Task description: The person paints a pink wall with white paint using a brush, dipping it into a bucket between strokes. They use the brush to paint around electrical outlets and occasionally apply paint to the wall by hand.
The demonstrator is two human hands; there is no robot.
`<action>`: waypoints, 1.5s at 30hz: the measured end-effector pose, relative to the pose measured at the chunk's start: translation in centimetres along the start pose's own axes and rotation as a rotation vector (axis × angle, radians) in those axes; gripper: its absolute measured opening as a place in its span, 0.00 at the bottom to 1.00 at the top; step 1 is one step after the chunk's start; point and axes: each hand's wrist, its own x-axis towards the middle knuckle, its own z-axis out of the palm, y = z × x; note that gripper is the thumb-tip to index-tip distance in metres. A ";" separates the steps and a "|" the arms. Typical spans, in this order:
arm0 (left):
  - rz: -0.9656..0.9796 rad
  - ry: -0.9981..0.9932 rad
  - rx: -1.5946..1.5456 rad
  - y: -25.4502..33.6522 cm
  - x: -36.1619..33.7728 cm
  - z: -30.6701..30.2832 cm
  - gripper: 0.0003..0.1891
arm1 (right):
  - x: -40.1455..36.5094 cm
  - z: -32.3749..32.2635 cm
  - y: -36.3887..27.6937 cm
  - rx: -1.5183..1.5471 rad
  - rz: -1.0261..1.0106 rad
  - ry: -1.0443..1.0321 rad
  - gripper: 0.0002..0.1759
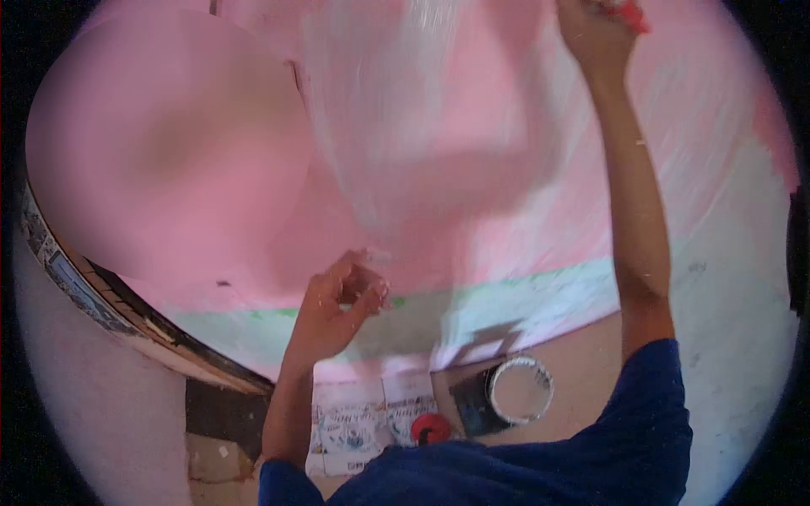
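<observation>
My right hand is raised at the top right against the pink wall, its fingers closed round a red object that is partly cut off by the frame edge. My left hand hangs lower, in front of the wall near the green line. Its fingers are curved, with thumb and fingertips apart and whitish smears on them, and nothing shows between them. Streaky whitish patches cover parts of the pink surface.
On the floor below stands a bucket with a white-smeared rim. Beside it lie printed cardboard sheets and a round red object. A dark-edged opening or ledge curves along the left. A large blurred area hides the upper left.
</observation>
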 end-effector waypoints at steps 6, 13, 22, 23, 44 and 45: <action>-0.057 0.049 -0.152 -1.6 -0.9 -0.3 0.16 | -36.6 1.6 -2.0 0.103 0.029 -0.522 0.16; -0.563 -0.193 -0.225 -14.3 -3.2 9.5 0.15 | -63.7 -19.5 -1.3 -0.389 0.802 -0.872 0.11; -0.476 -0.746 0.251 -34.5 -16.1 32.2 0.31 | -72.3 -30.6 4.2 -0.491 1.634 -0.505 0.08; -0.464 -0.778 0.290 -35.7 -17.2 34.2 0.32 | -75.2 -30.9 4.9 -0.485 1.560 -0.558 0.08; -0.719 0.180 -0.237 -28.0 -14.3 11.1 0.23 | -56.3 -22.2 1.2 0.799 1.968 0.330 0.10; -0.642 0.263 -0.323 -27.1 -13.6 8.9 0.21 | -52.1 -18.8 0.1 0.871 1.902 0.335 0.10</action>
